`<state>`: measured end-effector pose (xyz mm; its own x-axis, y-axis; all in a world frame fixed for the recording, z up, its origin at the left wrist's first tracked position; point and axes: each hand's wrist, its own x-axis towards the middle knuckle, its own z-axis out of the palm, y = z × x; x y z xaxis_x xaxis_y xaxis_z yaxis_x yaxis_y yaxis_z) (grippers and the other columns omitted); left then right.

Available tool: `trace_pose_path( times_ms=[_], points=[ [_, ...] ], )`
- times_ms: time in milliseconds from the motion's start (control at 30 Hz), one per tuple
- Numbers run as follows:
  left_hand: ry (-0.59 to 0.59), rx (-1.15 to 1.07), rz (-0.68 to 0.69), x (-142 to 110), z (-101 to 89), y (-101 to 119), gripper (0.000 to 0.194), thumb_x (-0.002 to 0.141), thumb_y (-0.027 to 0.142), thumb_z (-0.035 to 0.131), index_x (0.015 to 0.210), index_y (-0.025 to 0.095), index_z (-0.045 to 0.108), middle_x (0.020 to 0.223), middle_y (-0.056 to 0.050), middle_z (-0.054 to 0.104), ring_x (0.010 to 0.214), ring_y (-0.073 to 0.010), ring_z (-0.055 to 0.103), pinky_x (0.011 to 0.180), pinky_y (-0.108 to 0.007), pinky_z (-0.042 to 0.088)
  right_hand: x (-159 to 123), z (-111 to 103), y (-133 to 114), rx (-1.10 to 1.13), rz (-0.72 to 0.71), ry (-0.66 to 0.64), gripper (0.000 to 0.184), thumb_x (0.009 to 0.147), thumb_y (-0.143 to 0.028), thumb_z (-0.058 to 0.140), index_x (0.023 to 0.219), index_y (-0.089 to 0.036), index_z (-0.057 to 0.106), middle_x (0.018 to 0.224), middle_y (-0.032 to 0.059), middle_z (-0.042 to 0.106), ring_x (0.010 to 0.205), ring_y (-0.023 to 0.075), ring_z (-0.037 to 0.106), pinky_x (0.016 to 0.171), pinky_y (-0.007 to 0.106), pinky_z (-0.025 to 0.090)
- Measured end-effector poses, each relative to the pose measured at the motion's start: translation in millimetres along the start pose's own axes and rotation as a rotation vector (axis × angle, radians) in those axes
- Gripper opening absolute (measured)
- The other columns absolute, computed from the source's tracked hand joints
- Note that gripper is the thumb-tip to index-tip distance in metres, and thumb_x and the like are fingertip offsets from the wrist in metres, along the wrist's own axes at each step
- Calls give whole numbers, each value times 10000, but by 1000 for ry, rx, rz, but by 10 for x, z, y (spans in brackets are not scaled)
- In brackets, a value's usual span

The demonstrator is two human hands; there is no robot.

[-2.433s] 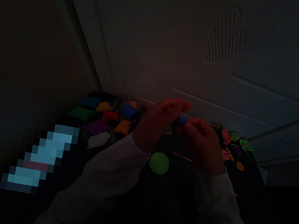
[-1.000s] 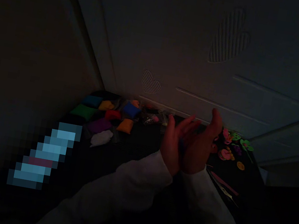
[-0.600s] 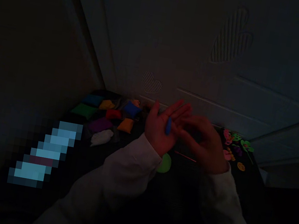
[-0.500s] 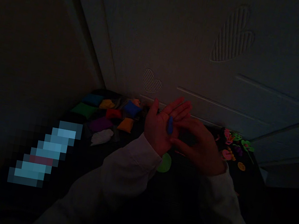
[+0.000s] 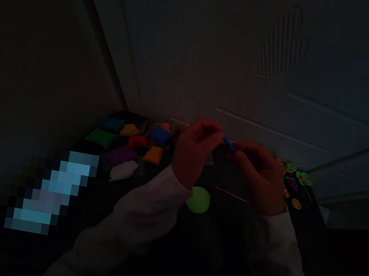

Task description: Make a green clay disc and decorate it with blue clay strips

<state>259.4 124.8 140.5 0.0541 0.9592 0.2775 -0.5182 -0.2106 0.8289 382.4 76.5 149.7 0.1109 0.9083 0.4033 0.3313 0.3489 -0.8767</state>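
A short roll of blue modelling clay is stretched between my two hands above the dark table. My left hand pinches its left end between thumb and fingers. At the other end, my right hand grips it with thumb and forefinger. Below my left wrist lies a flat, light-green clay disc. A thin pink stick-like tool rests on the table under the gap between my hands.
Several packets of coloured clay sit at the back left, among them a purple one and a white one. Small clay flowers and a yellow disc lie at the right. A pixelated bright screen is at the left.
My left hand has turned from an open palm to a pinch. The blue clay has left the palm and now spans both hands' fingertips. The pink tool has come into view.
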Motion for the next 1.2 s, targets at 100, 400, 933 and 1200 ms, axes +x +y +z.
trace_pose_path(
  times_ms=[100, 400, 933, 1200],
  points=[
    [-26, 94, 22, -11, -2, 23, 52, 683, 162, 621, 717, 201, 627, 709, 12, 597, 664, -97, 537, 638, -201, 426, 9, -2, -13, 44, -9, 36, 146, 756, -223, 559, 896, -221, 602, 800, 0, 618, 727, 113, 590, 686, 287, 481],
    [-223, 52, -65, -34, 13, 147, 244, 626, 89, 650, 849, 188, 651, 895, -26, 652, 838, -150, 601, 803, -270, 455, 7, -23, -4, 60, -41, 89, 198, 699, -231, 628, 893, -243, 594, 815, -6, 620, 700, 114, 569, 631, 275, 484],
    [-423, 196, -113, -11, -77, 269, 431, 670, 137, 628, 1086, 227, 561, 942, -52, 647, 894, -181, 592, 797, -283, 450, -62, -184, -147, -108, 22, 21, 139, 702, -286, 627, 798, -199, 578, 735, -8, 609, 671, 113, 569, 622, 259, 456],
    [-170, 234, 104, 234, -269, 165, 169, 752, 221, 564, 914, 209, 613, 803, -25, 644, 720, -134, 596, 565, -218, 464, -1105, -377, 198, -628, 290, -277, 178, 785, -369, 502, 777, -201, 563, 711, -6, 604, 628, 109, 549, 570, 235, 412]
  ],
)
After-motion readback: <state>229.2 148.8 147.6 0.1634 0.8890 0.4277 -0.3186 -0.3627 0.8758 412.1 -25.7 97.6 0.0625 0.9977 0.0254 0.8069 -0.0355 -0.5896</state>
